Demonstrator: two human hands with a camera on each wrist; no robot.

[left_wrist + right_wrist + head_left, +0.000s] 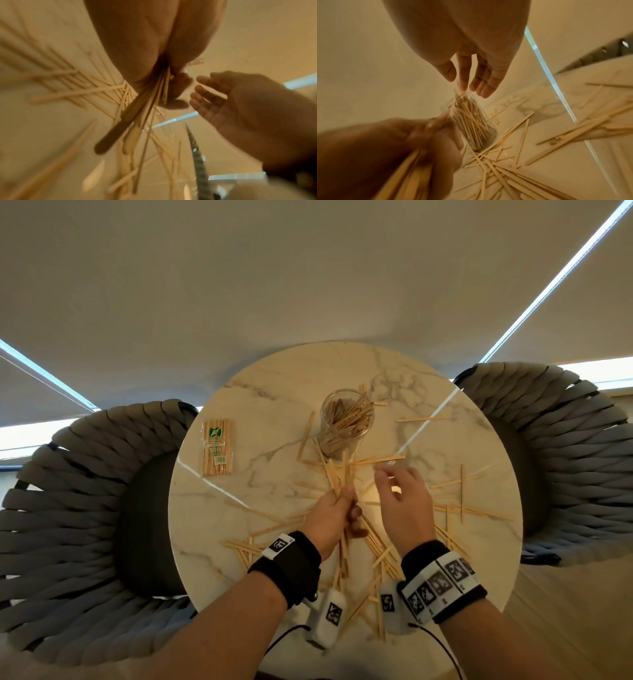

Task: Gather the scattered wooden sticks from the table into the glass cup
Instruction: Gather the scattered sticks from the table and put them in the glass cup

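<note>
Left hand [334,517] grips sticks [154,97]; right hand [404,505] spread empty

One round marble tabletop [281,467]. One glass cup [346,422] on it, packed with wooden sticks, too many and too crowded to count. One sealed packet of sticks [218,448], printed "100". Loose sticks [459,510] lie scattered across the marble, several dozen at least; they overlap too much for an exact figure. Two hands are over them: the left hand [334,520] grips a small bundle [154,97], number unclear, and the right hand [406,501] carries none. Two woven chairs [85,508], one each side.
</note>
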